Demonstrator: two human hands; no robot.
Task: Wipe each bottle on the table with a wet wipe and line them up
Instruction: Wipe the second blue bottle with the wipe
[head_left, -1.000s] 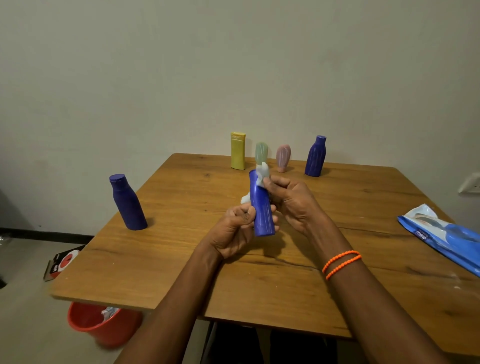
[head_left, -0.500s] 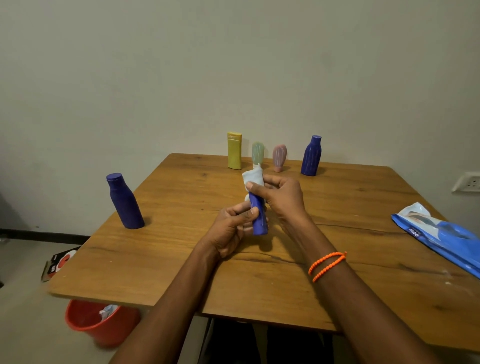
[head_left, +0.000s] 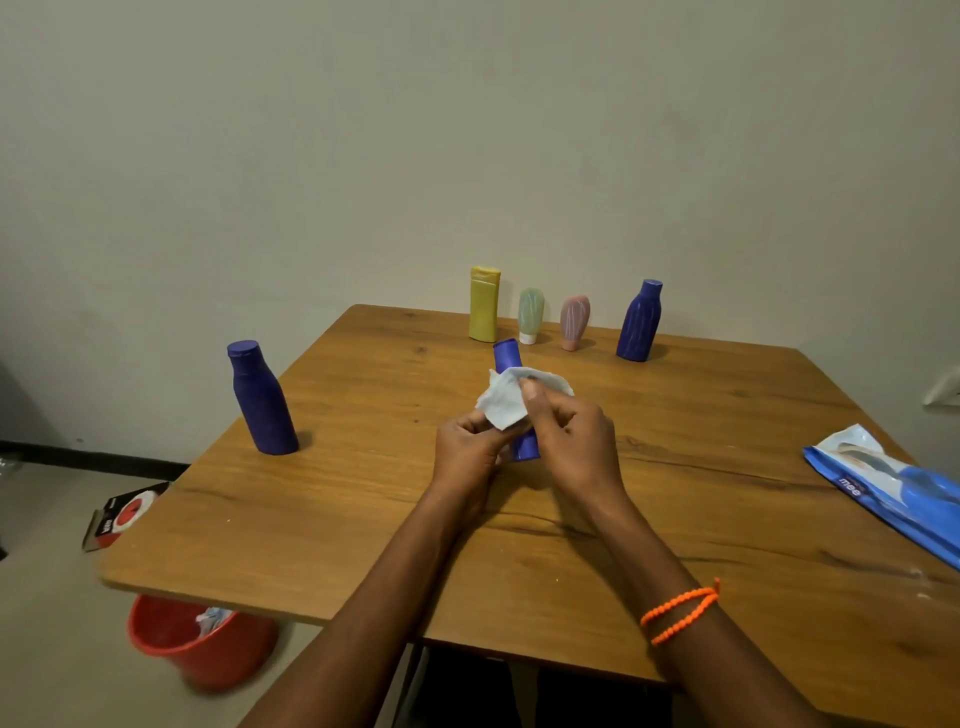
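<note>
Over the middle of the wooden table (head_left: 322, 525), my left hand (head_left: 467, 452) grips the lower part of a slim blue bottle (head_left: 508, 356). My right hand (head_left: 571, 441) pinches a white wet wipe (head_left: 501, 402) against the bottle's middle; only the cap end and base of the bottle show. Along the far edge stand a yellow bottle (head_left: 484, 304), a pale green bottle (head_left: 531, 314), a pink bottle (head_left: 574, 321) and a ribbed blue bottle (head_left: 640, 322). A dark blue bottle (head_left: 262, 400) stands alone at the table's left.
A blue wet-wipe pack (head_left: 893, 483) lies at the table's right edge. On the floor to the left are a red bucket (head_left: 202, 644) with used wipes inside and a small red-and-black box (head_left: 124, 514). A wall socket (head_left: 945, 387) is at the right.
The wipe slid from the bottle's top down to its middle and spread out wider. The bottle's cap end now shows above the wipe. Both hands stayed over the table's middle.
</note>
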